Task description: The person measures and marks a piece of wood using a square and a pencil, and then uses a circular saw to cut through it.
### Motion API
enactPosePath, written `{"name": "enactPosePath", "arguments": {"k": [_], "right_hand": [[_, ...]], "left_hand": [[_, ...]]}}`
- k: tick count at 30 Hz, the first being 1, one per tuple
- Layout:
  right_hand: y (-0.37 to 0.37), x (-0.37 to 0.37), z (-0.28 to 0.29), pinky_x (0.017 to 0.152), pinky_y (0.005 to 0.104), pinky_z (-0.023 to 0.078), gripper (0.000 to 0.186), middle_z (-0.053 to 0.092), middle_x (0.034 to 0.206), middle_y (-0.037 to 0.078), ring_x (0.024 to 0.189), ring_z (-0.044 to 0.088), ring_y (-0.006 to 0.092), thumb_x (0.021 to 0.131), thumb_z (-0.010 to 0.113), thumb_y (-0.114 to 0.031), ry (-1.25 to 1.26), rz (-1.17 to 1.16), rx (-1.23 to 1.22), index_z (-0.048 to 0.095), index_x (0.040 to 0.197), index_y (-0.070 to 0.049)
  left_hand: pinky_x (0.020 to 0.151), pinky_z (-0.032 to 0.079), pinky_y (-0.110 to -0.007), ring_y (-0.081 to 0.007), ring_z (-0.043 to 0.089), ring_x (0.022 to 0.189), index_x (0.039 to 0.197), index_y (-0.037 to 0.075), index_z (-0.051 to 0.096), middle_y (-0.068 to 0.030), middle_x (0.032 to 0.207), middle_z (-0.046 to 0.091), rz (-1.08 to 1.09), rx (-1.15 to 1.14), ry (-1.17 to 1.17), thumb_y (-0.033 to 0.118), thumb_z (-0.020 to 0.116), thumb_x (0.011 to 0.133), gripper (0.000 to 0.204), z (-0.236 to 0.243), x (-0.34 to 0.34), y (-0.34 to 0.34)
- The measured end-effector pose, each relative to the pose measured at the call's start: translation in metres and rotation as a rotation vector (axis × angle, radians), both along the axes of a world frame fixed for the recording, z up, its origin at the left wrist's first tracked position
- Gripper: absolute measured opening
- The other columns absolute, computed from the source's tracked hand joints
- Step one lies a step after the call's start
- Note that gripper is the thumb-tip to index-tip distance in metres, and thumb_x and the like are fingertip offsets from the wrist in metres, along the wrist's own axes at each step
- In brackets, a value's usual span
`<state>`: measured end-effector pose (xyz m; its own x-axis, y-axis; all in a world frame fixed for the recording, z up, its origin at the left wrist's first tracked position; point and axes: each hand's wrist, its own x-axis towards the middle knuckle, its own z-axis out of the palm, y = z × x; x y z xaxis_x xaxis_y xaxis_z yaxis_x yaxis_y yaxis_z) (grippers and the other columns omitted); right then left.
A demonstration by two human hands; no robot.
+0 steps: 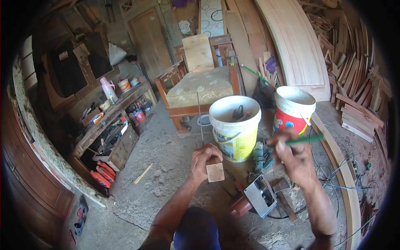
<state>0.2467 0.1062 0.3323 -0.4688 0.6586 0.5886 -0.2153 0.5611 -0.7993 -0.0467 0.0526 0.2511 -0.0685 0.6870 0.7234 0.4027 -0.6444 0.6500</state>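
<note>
My left hand (pixel 202 161) is closed round a squared wooden piece (pixel 216 172), its square end facing me. A thin strip (pixel 200 118) rises just above that hand; I cannot tell whether it is held. My right hand (pixel 295 159), slightly blurred, is raised to the right with a green pencil (pixel 307 140) between its fingers, pointing right. Below and between the hands, a red power tool with a flat metal base (pixel 259 196) lies on the floor. A teal angle grinder (pixel 259 157) is beside it, and a T-shaped wooden piece (pixel 286 204) lies to its right.
A yellow-and-white bucket (pixel 234 143) and a red-and-white bucket (pixel 295 106) stand ahead. Behind them is a wooden armchair (pixel 200 87). A cluttered workbench (pixel 108 112) runs along the left. Cables (pixel 333 175) and a long curved board (pixel 348 191) lie right; scrap wood (pixel 354 75) is piled beyond.
</note>
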Motion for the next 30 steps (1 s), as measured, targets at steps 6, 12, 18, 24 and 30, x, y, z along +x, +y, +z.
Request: {"name": "enactPosePath", "arguments": {"k": [6,12,18,24,30], "right_hand": [[-0.021,-0.037,0.012,0.072,0.0283,0.061,0.012,0.070,0.090,0.011,0.083,0.073,0.0191,0.094,0.068,-0.008,0.498,0.215,-0.356,0.064,0.100,0.001],[-0.042,-0.038,-0.038,0.062,0.0259,0.059,0.012,0.071,0.083,0.010,0.075,0.071,0.0155,0.090,0.072,-0.005,0.619,0.214,-0.553,0.066,0.098,0.001],[-0.042,-0.043,-0.041,0.059,0.0217,0.055,0.012,0.070,0.078,0.007,0.067,0.067,0.0105,0.090,0.073,-0.007,0.509,0.122,-0.598,0.069,0.096,0.001],[-0.039,-0.048,-0.050,0.057,0.0210,0.054,0.011,0.070,0.076,0.007,0.064,0.067,0.0109,0.090,0.072,-0.008,0.463,0.071,-0.547,0.068,0.096,0.000],[-0.040,-0.052,-0.053,0.053,0.0186,0.045,0.012,0.066,0.072,0.003,0.060,0.058,0.0053,0.092,0.071,-0.009,0.491,0.052,-0.573,0.067,0.096,0.001]], "left_hand": [[0.078,0.044,-0.039,-0.0268,0.057,0.075,0.072,-0.003,0.065,-0.0142,0.074,0.064,-0.018,0.000,0.065,0.033,0.037,0.095,0.051,0.042,0.024,0.025],[0.086,0.043,-0.041,-0.0286,0.058,0.075,0.072,-0.003,0.065,-0.0147,0.072,0.064,0.054,-0.006,0.248,0.036,0.036,0.094,0.054,0.059,0.042,0.024],[0.076,0.046,-0.041,-0.0303,0.061,0.074,0.074,-0.001,0.065,-0.0145,0.074,0.065,0.045,0.003,0.276,0.030,0.034,0.097,0.050,0.037,0.040,0.028],[0.077,0.047,-0.041,-0.0306,0.061,0.075,0.074,-0.001,0.066,-0.0144,0.074,0.066,0.022,-0.009,0.266,0.029,0.034,0.096,0.048,0.030,0.040,0.035],[0.077,0.047,-0.040,-0.0306,0.061,0.075,0.073,-0.001,0.065,-0.0144,0.073,0.065,0.030,0.005,0.264,0.028,0.035,0.096,0.048,0.030,0.041,0.035]]}}
